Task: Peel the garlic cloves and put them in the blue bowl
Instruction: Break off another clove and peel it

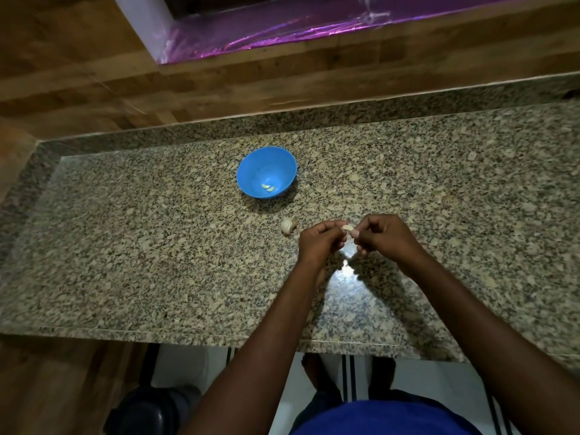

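Left hand (320,240) and right hand (384,235) both pinch one garlic clove (347,228) above the worktop (157,246). Clove looks small, light, firm; papery skin likely slips, so grip at the ends. Two peeled cloves (267,187) in blue bowl (251,171); more garlic (288,226) just beside the hands.

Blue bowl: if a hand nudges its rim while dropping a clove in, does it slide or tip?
The blue bowl looks like thin plastic holding only two peeled cloves, so probably light. On the glossy granite counter it would likely slide. Its base seems narrower than its rim, so a rim push might rock it.
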`<state>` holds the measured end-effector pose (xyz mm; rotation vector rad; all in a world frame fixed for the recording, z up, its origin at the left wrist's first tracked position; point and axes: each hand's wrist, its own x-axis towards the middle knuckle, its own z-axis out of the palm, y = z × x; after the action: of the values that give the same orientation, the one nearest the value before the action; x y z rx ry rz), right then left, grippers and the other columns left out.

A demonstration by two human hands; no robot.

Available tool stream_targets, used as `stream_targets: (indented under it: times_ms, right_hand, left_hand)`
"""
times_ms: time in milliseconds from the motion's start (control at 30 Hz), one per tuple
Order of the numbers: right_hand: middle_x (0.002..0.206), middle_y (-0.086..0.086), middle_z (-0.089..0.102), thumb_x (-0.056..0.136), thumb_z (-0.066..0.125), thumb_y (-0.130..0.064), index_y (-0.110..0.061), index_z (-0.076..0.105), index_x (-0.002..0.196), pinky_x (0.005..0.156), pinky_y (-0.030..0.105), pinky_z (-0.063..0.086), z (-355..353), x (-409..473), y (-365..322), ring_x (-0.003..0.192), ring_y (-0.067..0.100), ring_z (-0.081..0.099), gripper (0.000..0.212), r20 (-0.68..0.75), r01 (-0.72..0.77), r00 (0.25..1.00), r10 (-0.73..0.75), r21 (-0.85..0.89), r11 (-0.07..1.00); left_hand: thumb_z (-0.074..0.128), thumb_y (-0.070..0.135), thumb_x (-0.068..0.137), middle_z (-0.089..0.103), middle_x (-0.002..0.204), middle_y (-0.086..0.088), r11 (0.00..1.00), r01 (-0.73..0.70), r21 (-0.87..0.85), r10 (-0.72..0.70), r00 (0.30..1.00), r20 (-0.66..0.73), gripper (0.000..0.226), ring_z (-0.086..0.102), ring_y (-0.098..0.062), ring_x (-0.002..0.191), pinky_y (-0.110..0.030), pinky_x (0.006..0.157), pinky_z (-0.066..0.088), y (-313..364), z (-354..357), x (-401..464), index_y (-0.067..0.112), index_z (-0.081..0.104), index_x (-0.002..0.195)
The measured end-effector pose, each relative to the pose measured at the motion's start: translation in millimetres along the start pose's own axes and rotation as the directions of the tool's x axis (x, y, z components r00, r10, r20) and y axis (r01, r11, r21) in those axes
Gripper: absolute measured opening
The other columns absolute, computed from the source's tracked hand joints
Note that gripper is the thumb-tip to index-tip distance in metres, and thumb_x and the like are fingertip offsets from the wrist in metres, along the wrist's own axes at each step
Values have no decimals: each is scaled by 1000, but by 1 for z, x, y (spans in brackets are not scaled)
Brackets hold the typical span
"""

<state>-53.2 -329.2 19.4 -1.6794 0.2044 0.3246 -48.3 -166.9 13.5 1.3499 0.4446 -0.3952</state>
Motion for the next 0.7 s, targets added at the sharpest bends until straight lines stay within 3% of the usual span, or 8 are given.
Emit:
stream_targets:
  times_ms: [200,333,533,700]
  right_hand:
    - [74,17,71,91,71,-10,-9,73,77,59,29,56,2,-1,3,63,23,66,14,54,-132,991,125,163,978]
    - [72,13,68,99,58,-8,0,71,85,53,26,53,2,-2,2,62,21,62,20,130,-215,973,190,222,951]
    - [72,14,67,101,57,-13,2,70,88,54,26,52,5,-4,-2,59,22,61,24,81,-158,985,149,111,981]
    - [67,12,67,99,62,-16,0,69,80,55,29,53,10,-6,1,53,21,61,26,14,-47,999,47,14,999]
  left_hand:
    - [64,-1,85,71,70,-1,985,-87,151,89,996,-4,22,60,-9,62,-22,62,53,2,-2,2,17,77,82]
    - [63,-3,84,72,73,0,969,-134,208,134,991,16,23,61,-6,62,-23,64,53,0,-6,3,16,75,79]
    - [65,0,88,73,79,-4,974,-126,188,115,991,66,15,64,-9,67,-24,65,54,-1,-11,3,11,76,91]
    - [72,19,90,73,78,-9,965,-186,187,169,980,101,9,67,-14,72,-28,69,57,0,-15,5,12,78,89]
